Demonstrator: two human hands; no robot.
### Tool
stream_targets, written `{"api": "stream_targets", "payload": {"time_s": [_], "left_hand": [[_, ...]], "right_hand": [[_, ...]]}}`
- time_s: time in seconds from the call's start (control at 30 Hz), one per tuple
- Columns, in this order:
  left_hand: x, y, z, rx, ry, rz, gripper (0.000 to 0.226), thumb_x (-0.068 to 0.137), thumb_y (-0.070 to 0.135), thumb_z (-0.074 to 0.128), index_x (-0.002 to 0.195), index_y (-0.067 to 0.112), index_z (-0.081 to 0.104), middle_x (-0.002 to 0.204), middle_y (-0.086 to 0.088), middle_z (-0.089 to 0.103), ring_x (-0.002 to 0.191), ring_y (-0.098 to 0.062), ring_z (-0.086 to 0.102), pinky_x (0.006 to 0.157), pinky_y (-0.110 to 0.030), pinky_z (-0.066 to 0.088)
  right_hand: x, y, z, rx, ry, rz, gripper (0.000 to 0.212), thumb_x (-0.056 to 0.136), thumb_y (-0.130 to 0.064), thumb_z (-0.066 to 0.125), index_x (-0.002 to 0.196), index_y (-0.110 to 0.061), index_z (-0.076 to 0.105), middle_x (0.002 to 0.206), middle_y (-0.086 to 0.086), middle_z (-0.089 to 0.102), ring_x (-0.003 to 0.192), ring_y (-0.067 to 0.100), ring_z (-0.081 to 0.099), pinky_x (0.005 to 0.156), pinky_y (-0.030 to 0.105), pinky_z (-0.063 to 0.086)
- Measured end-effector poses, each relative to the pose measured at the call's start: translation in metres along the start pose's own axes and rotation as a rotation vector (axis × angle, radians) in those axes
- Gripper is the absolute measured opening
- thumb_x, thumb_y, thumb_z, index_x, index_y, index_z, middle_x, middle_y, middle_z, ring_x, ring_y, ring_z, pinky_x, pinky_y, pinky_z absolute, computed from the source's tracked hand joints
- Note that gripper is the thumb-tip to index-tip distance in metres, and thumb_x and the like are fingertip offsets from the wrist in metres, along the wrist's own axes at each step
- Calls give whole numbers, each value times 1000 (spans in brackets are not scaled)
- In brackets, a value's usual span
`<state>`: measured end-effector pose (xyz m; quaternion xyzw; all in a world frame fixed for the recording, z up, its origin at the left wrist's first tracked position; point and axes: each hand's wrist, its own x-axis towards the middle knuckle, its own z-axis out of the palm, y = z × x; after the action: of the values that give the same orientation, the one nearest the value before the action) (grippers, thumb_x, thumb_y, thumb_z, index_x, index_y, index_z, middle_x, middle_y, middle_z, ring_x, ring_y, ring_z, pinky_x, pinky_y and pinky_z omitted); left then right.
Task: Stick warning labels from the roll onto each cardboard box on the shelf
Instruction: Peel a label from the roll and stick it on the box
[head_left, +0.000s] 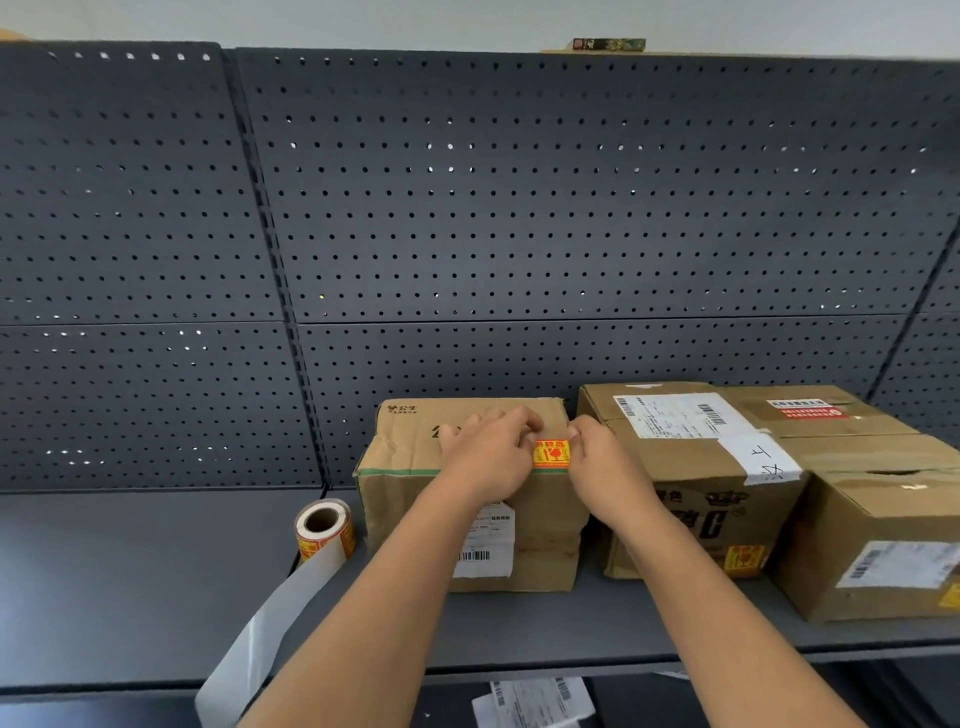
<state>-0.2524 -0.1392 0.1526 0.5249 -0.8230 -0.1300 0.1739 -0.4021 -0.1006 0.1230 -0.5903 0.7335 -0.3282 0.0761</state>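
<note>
A yellow and red warning label (551, 453) lies on the top front edge of the left cardboard box (415, 499). My left hand (491, 454) pinches the label's left side and my right hand (597, 460) pinches its right side. The label roll (324, 527) stands on the grey shelf (156, 582) left of that box, with a strip of bare white backing paper (270, 629) hanging over the shelf's front edge. The middle box (691, 499) carries a yellow label (744, 560) low on its front. The right box (883, 545) shows a yellow label (951, 595) at the frame edge.
A dark perforated back panel (519, 208) rises behind the shelf. White shipping slips (535, 701) lie on a lower level beneath the shelf's front edge. A small dark object (609, 44) sits on top of the unit.
</note>
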Motion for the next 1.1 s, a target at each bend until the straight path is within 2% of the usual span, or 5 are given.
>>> {"api": "stream_targets", "payload": {"time_s": [0.17, 0.5, 0.8, 0.97, 1.1], "left_hand": [[-3, -3, -7, 36, -108, 57, 53, 100, 69, 38, 147, 45, 44, 135, 3, 52, 130, -24, 42, 106, -49, 27], [-10, -7, -12, -132, -84, 108, 31, 104, 53, 49, 135, 52, 56, 110, 8, 52, 118, -20, 44, 102, -48, 24], [-15, -5, -11, -252, 11, 84, 29, 105, 31, 49, 126, 45, 62, 97, 14, 55, 104, -15, 54, 100, -44, 28], [-27, -14, -19, -837, 284, 58, 21, 100, 12, 55, 100, 27, 71, 81, 4, 54, 63, -5, 46, 61, -24, 44], [-37, -46, -32, -477, 487, 73, 16, 100, 20, 58, 103, 29, 70, 98, 10, 59, 84, -9, 55, 78, -28, 48]], "right_hand": [[-5, 0, -7, 92, -32, 9, 31, 111, -37, 33, 99, -20, 56, 88, 1, 64, 80, 20, 61, 71, 42, 52], [-8, 3, -5, 307, -96, 64, 50, 112, -37, 36, 158, -17, 39, 153, 3, 51, 137, 20, 47, 108, 34, 41], [-25, 3, -1, 369, 104, 10, 43, 108, -38, 47, 146, -18, 56, 121, -1, 68, 101, 6, 57, 80, 24, 45], [-34, 7, -4, 349, 208, -35, 57, 100, -57, 53, 145, -22, 54, 93, -4, 60, 86, 13, 60, 74, 32, 52], [-42, 7, -6, 301, 212, -4, 57, 101, -53, 56, 146, -19, 52, 114, -8, 57, 100, 12, 59, 82, 30, 52]]}}
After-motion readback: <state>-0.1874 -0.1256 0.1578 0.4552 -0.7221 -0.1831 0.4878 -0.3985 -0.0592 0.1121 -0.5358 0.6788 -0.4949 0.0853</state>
